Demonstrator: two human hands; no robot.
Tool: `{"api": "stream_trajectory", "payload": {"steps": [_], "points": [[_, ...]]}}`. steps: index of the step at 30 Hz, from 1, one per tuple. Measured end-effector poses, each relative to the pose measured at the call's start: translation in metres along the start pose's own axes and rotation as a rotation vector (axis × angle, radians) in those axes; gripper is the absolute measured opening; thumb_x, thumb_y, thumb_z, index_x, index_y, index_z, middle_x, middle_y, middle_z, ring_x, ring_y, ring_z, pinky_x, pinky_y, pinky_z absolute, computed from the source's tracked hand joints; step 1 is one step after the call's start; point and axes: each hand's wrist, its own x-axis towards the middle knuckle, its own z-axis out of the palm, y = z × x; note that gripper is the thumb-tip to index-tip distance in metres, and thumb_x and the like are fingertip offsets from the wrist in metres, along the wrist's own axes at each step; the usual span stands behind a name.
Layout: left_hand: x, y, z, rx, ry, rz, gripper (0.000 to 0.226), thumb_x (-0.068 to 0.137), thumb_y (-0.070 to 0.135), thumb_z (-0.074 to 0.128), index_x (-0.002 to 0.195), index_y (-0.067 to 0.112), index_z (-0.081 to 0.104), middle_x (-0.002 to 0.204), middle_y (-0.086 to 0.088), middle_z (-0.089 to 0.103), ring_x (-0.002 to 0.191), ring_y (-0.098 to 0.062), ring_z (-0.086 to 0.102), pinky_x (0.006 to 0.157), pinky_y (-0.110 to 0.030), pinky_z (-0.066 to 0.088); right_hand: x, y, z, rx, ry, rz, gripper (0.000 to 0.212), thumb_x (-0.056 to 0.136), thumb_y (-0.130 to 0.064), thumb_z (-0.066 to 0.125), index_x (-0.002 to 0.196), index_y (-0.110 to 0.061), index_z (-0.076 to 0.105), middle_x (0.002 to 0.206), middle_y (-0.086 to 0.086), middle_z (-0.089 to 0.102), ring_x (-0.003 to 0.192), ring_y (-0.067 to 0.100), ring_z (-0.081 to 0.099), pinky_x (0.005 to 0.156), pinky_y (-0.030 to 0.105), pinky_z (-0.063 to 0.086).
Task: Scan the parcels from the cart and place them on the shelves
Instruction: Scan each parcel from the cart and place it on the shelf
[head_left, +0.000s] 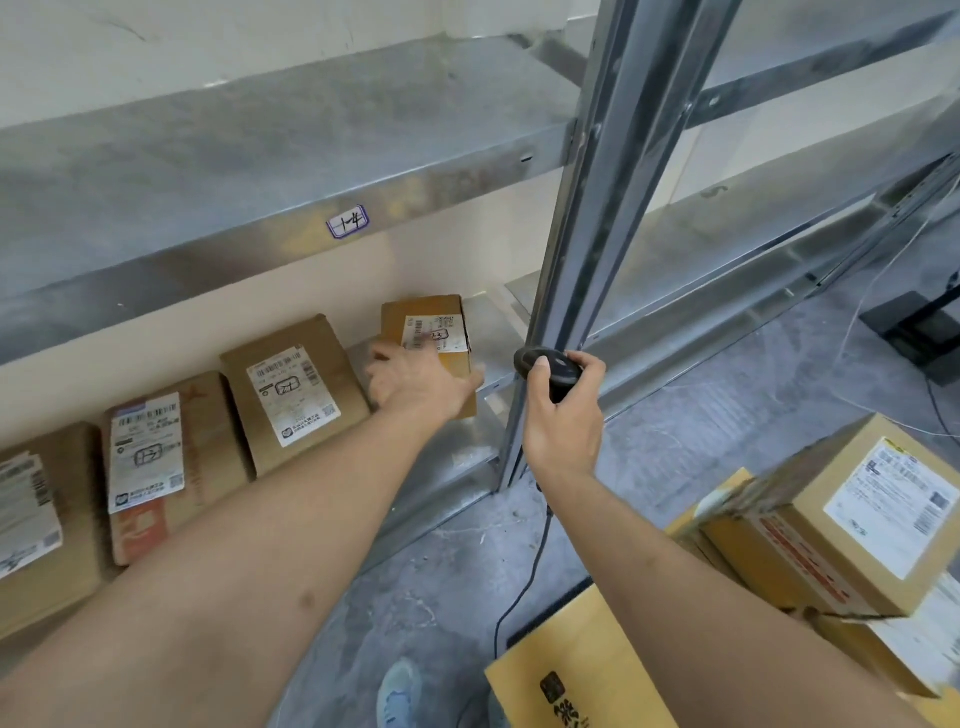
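The step in hand appears to be placement. The left hand (415, 382) rests on the small brown cardboard parcel (434, 338), fingers spread and fairly straight over its near face, not curled round it. The parcel sits on the lower galvanised metal shelf (483, 332), rightmost in a row of brown cardboard parcels, just beside the grey steel upright (582, 270).

The right hand (563, 415) grips the black corded handheld scanner (545, 366), fingers curled round the handle and thumb on top; its black cable (524, 577) hangs toward the floor.

The next move, by judgement, calls for releasing the placed parcel, then turning to the yellowish cardboard boxes (841, 525) at lower right, presumably on the cart, and aiming the scanner at a barcode.

Writing: the white tag (348, 222) on the upper shelf's edge reads approximately "1-4", handwritten. Each parcel carries a white shipping label (291, 397) with barcodes, a QR code and a boxed handwritten mark; the printed text is too small to read. The nearest yellow box (571, 670) bears black characters, partly cut off.
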Motion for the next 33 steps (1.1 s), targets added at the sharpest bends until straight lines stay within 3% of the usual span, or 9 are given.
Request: {"api": "stream_trajectory", "payload": {"steps": [3, 6, 8, 10, 12, 15, 22, 33], "points": [[0.003, -0.002, 0.013, 0.088, -0.082, 0.004, 0.115, 0.076, 0.100, 0.038, 0.164, 0.026, 0.027, 0.170, -0.024, 0.001, 0.135, -0.052, 0.045, 0.103, -0.043, 0.046, 0.003, 0.014, 0.002, 0.002, -0.009, 0.033, 0.029, 0.104, -0.051, 0.052, 0.128, -0.036, 0.043, 0.108, -0.006, 0.068, 0.096, 0.020, 0.065, 0.077, 0.036, 0.046], [0.008, -0.008, 0.019, 0.182, -0.083, 0.102, 0.125, 0.074, 0.100, 0.042, 0.165, 0.016, 0.022, 0.173, -0.013, 0.001, 0.145, -0.052, 0.032, 0.116, -0.051, 0.032, 0.005, 0.022, 0.002, 0.008, -0.013, 0.055, 0.030, 0.104, -0.053, 0.052, 0.127, -0.037, 0.044, 0.107, -0.008, 0.069, 0.095, 0.018, 0.066, 0.081, 0.040, 0.052], [0.015, -0.014, 0.024, 0.191, 0.000, 0.279, 0.117, 0.078, 0.089, 0.055, 0.163, 0.016, 0.024, 0.173, -0.011, 0.007, 0.154, -0.050, 0.014, 0.126, -0.056, 0.017, 0.007, 0.024, 0.002, 0.008, -0.016, 0.054, 0.030, 0.104, -0.053, 0.052, 0.127, -0.037, 0.043, 0.107, -0.008, 0.068, 0.095, 0.018, 0.066, 0.081, 0.039, 0.051], [0.024, -0.024, 0.028, 0.134, 0.016, 0.454, 0.101, 0.085, 0.073, 0.061, 0.165, 0.030, 0.018, 0.174, -0.010, 0.006, 0.159, -0.045, 0.002, 0.129, -0.054, 0.010, 0.008, 0.024, 0.002, 0.000, -0.021, 0.043, 0.030, 0.104, -0.052, 0.052, 0.128, -0.037, 0.043, 0.107, -0.007, 0.068, 0.095, 0.018, 0.066, 0.081, 0.039, 0.051], [0.032, -0.034, 0.032, 0.098, -0.042, 0.525, 0.083, 0.095, 0.064, 0.055, 0.164, 0.047, 0.012, 0.176, -0.006, 0.000, 0.160, -0.039, -0.002, 0.130, -0.053, 0.010, 0.008, 0.026, 0.004, -0.012, -0.029, 0.031, 0.029, 0.104, -0.052, 0.052, 0.128, -0.037, 0.042, 0.107, -0.007, 0.068, 0.095, 0.019, 0.066, 0.082, 0.039, 0.052], [0.032, -0.038, 0.039, 0.106, -0.071, 0.517, 0.070, 0.104, 0.062, 0.043, 0.163, 0.054, 0.005, 0.176, -0.003, -0.004, 0.161, -0.036, -0.001, 0.128, -0.053, 0.018, 0.005, 0.030, 0.008, -0.023, -0.040, 0.027, 0.030, 0.104, -0.051, 0.052, 0.128, -0.036, 0.042, 0.109, -0.006, 0.068, 0.096, 0.020, 0.066, 0.084, 0.040, 0.053], [0.027, -0.034, 0.043, 0.083, -0.015, 0.330, 0.067, 0.105, 0.056, 0.043, 0.164, 0.042, 0.013, 0.173, -0.018, 0.004, 0.156, -0.051, 0.008, 0.124, -0.060, 0.024, -0.004, 0.031, 0.019, -0.016, -0.079, 0.031, 0.029, 0.103, -0.052, 0.053, 0.127, -0.038, 0.042, 0.108, -0.007, 0.069, 0.093, 0.016, 0.067, 0.084, 0.043, 0.056], [0.036, -0.039, 0.039, 0.058, -0.082, 0.311, 0.073, 0.098, 0.069, 0.037, 0.162, 0.043, 0.012, 0.173, -0.018, 0.001, 0.155, -0.056, 0.003, 0.126, -0.063, 0.014, -0.003, 0.024, 0.020, 0.000, -0.056, 0.046, 0.028, 0.103, -0.053, 0.052, 0.125, -0.041, 0.042, 0.104, -0.015, 0.067, 0.095, 0.015, 0.067, 0.085, 0.043, 0.057]]}}
